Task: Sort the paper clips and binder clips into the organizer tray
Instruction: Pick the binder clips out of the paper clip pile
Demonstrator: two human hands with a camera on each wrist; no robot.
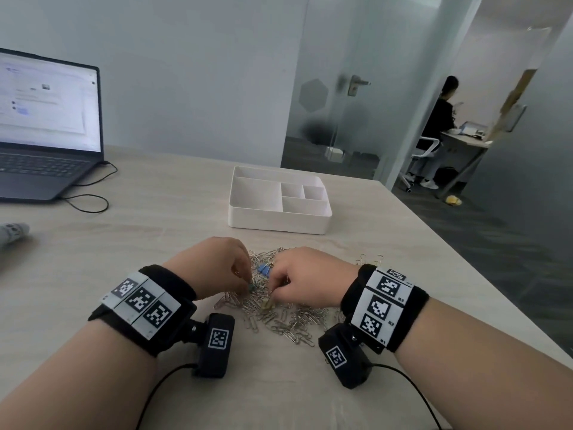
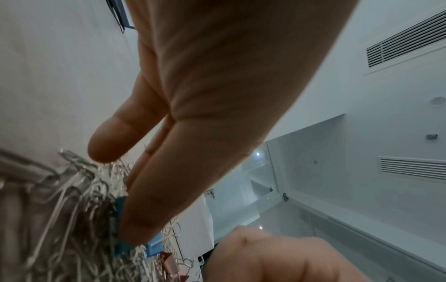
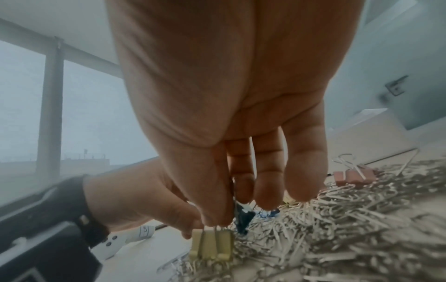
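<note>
A heap of silver paper clips (image 1: 279,315) lies on the table in front of me, with binder clips mixed in. The white organizer tray (image 1: 276,223) stands behind it, its compartments bare. My right hand (image 1: 273,293) (image 3: 220,223) pinches the wire handles of a yellow binder clip (image 3: 212,246) (image 1: 269,304) between thumb and index finger. My left hand (image 1: 248,283) (image 2: 125,200) reaches into the heap, and one straight finger touches a teal binder clip (image 2: 120,246) (image 1: 251,286); its thumb stays apart. Blue binder clips (image 1: 264,270) lie between my hands. Pink binder clips (image 3: 354,176) sit further right.
An open laptop (image 1: 46,128) with its black cable (image 1: 90,200) stands at the back left. A grey-white object (image 1: 12,232) lies at the left edge. The table's right edge (image 1: 465,252) runs diagonally. A person sits beyond the glass door.
</note>
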